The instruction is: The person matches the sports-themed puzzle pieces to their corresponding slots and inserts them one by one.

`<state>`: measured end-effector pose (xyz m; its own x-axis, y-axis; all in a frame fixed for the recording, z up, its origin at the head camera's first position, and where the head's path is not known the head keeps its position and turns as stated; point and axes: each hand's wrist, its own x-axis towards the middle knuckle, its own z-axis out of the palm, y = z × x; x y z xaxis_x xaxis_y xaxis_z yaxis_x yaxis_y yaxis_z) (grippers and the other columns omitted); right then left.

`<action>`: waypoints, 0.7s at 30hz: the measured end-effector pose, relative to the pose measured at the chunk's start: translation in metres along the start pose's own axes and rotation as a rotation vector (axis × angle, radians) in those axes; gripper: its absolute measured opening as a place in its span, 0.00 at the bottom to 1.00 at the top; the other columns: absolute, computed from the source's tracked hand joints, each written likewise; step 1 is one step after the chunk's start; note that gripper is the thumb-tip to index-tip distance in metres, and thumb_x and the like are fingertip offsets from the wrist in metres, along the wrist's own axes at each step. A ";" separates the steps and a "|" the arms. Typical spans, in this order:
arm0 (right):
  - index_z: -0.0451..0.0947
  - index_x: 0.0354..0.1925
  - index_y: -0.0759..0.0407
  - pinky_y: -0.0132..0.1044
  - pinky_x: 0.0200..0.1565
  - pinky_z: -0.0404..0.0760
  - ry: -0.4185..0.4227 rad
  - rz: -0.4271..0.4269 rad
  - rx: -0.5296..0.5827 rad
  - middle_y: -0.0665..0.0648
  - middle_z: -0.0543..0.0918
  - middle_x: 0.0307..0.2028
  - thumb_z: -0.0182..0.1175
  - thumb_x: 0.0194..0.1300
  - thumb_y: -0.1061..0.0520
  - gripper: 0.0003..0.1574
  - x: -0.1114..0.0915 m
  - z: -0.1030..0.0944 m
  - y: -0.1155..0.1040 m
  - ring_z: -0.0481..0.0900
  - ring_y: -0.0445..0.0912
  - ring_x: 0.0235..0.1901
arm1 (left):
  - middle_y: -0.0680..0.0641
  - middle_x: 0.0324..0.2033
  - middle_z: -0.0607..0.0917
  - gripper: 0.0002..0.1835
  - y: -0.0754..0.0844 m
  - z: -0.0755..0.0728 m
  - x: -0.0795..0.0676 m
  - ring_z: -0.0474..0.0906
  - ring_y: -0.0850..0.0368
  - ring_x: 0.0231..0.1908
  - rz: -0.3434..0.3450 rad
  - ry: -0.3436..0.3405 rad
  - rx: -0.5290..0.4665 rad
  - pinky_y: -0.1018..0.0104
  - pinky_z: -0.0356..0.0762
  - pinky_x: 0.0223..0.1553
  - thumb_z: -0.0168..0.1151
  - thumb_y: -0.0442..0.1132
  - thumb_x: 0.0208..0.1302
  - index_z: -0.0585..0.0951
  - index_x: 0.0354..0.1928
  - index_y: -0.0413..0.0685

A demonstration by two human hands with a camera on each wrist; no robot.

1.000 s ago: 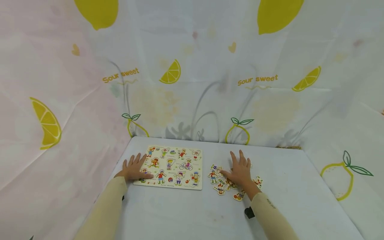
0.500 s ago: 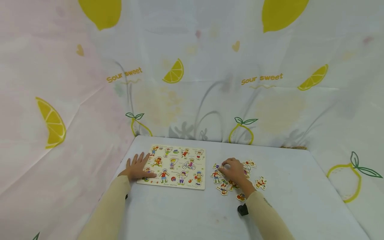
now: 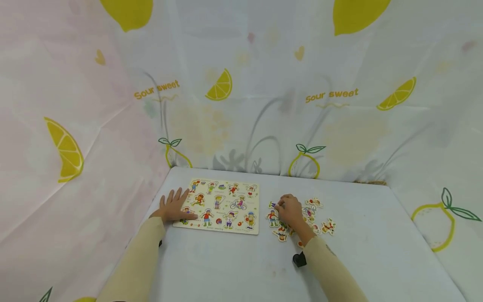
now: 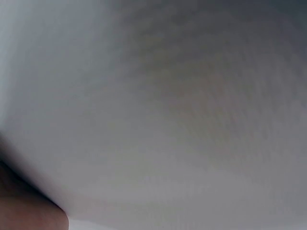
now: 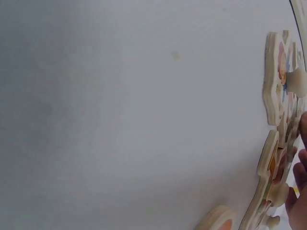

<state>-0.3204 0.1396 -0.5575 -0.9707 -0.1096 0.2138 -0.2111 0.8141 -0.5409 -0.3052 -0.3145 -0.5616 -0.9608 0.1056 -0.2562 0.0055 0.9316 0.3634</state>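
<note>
In the head view my left hand rests with spread fingers on the left edge of a cream puzzle board printed with children playing sports. To the board's right, my right hand bends over a loose pile of cut-out wooden puzzle pieces. Thumb and fingertips pinch a piece with a purple part at the pile's upper left; the hand hides much of it. Right beside it lies a piece with a red-and-blue figure. The right wrist view shows thick pieces with round wooden knobs.
More pieces lie right of the hand, including one at the top and one at the far right. A white cloth covers the table. Lemon-print fabric hangs behind and at both sides.
My right hand went from spread over the pile to fingers bent together at its upper left, uncovering pieces on the right. The left hand stays on the board; the view shifts slightly.
</note>
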 end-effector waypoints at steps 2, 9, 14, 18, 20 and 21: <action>0.83 0.30 0.60 0.58 0.53 0.74 -0.002 0.012 0.010 0.63 0.81 0.50 0.66 0.63 0.55 0.09 0.002 -0.002 -0.004 0.78 0.61 0.51 | 0.35 0.78 0.35 0.76 0.000 -0.001 0.001 0.24 0.30 0.75 -0.006 0.008 0.002 0.29 0.17 0.67 0.60 0.85 0.37 0.39 0.79 0.49; 0.82 0.35 0.61 0.57 0.53 0.73 0.024 0.014 0.051 0.64 0.79 0.51 0.61 0.67 0.58 0.07 0.002 -0.001 -0.007 0.76 0.60 0.51 | 0.35 0.78 0.34 0.77 0.002 0.003 0.002 0.24 0.30 0.75 -0.008 -0.005 0.000 0.29 0.17 0.68 0.60 0.86 0.35 0.39 0.79 0.50; 0.81 0.37 0.62 0.59 0.54 0.72 0.075 -0.013 0.092 0.65 0.78 0.51 0.60 0.68 0.59 0.07 0.004 0.002 -0.008 0.76 0.62 0.53 | 0.35 0.78 0.35 0.76 0.005 0.003 -0.001 0.24 0.30 0.75 -0.007 -0.001 -0.001 0.29 0.17 0.68 0.59 0.86 0.35 0.40 0.79 0.49; 0.81 0.39 0.63 0.58 0.54 0.74 0.087 -0.008 0.167 0.66 0.76 0.54 0.59 0.69 0.59 0.07 0.007 0.005 -0.015 0.75 0.61 0.53 | 0.34 0.77 0.35 0.77 0.007 -0.002 -0.005 0.25 0.30 0.75 -0.013 0.001 -0.001 0.29 0.17 0.68 0.59 0.86 0.35 0.40 0.79 0.49; 0.81 0.39 0.63 0.57 0.55 0.74 0.089 -0.010 0.195 0.66 0.75 0.55 0.60 0.69 0.60 0.06 0.008 0.007 -0.021 0.76 0.60 0.53 | 0.35 0.78 0.35 0.77 0.006 -0.003 -0.005 0.25 0.30 0.75 -0.021 0.000 0.006 0.30 0.17 0.68 0.58 0.87 0.34 0.40 0.79 0.50; 0.82 0.39 0.64 0.57 0.55 0.74 0.097 -0.020 0.201 0.67 0.76 0.55 0.61 0.68 0.61 0.06 0.009 0.009 -0.024 0.76 0.61 0.52 | 0.35 0.78 0.34 0.77 0.005 -0.004 -0.004 0.24 0.30 0.75 -0.021 -0.001 0.003 0.30 0.16 0.68 0.59 0.87 0.34 0.40 0.79 0.50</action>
<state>-0.3248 0.1142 -0.5502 -0.9526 -0.0609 0.2980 -0.2579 0.6811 -0.6853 -0.3022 -0.3113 -0.5555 -0.9604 0.0860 -0.2650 -0.0141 0.9349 0.3547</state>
